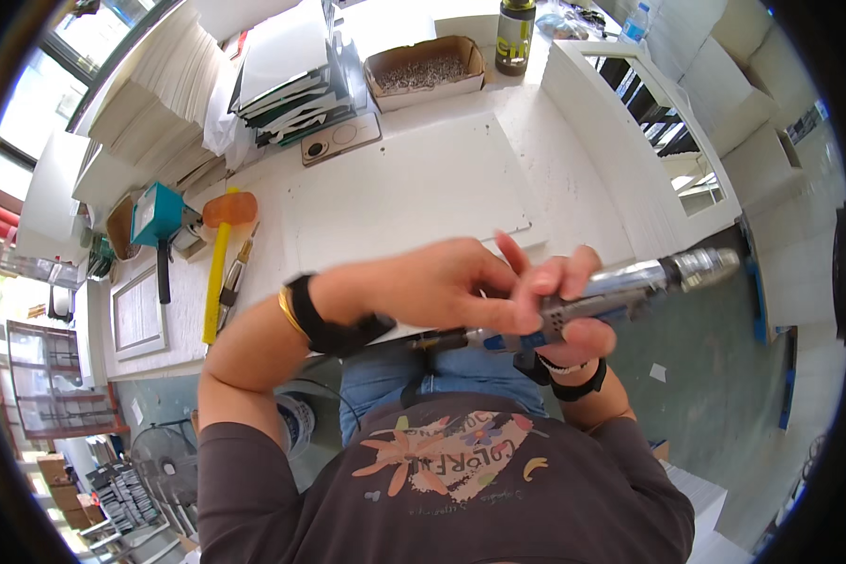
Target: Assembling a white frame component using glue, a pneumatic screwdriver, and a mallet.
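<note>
In front of my body I hold an inline power screwdriver point(620, 284), silver with blue parts, its tip pointing right. A dark cord or hose trails from its rear end on the left. My right hand point(573, 324) is wrapped round its middle. Coming across from the left, my left hand point(461, 280) has its fingers bent against the tool's body, close to the right fingers, which partly overlap them. Beyond my hands, a flat white panel point(395, 183) lies on the white worktable point(573, 160), with small dark holes or marks along its edges.
A shallow cardboard box point(423, 75) of small metal pieces stands at the back, beside a bottle point(515, 38). Left lie an orange-headed mallet point(218, 258), a screwdriver point(238, 273) and a teal tool point(157, 214). Panel stacks point(164, 85) rise back left; a white frame point(649, 122) stands right.
</note>
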`<state>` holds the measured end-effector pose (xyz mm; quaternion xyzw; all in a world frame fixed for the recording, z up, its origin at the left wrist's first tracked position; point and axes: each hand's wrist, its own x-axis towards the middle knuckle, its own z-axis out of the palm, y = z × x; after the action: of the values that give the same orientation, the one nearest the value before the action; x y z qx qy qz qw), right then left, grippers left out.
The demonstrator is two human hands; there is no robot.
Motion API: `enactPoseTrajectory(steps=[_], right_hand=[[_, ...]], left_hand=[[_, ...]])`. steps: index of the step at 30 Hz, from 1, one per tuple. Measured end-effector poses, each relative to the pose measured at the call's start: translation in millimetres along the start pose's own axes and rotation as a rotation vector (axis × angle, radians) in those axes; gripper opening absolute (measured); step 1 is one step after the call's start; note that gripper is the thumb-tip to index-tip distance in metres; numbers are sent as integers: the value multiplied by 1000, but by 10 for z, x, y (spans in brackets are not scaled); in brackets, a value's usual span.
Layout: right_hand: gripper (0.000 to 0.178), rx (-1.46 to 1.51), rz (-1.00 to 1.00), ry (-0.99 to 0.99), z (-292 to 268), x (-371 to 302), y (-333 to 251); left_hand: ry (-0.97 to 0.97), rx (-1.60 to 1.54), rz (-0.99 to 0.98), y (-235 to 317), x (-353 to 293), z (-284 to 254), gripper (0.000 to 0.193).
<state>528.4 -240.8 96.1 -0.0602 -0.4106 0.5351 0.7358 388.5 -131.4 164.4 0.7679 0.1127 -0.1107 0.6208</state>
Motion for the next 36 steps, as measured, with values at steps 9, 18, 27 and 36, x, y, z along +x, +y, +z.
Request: enactPoseTrajectory(steps=[9, 18, 27, 36], right_hand=[[26, -328, 35, 45, -182, 113, -204], [26, -313, 320, 95, -522, 67, -66], [27, -138, 350, 225, -705, 23, 127], [29, -164, 387, 261, -724, 93, 192]], left_hand=[[739, 631, -198, -879, 642, -2383, 29], [517, 977, -462, -1459, 1520, -3034, 51], [445, 937, -448, -1634, 1872, -3140, 42], [612, 738, -345, -1879, 1685, -3323, 14]])
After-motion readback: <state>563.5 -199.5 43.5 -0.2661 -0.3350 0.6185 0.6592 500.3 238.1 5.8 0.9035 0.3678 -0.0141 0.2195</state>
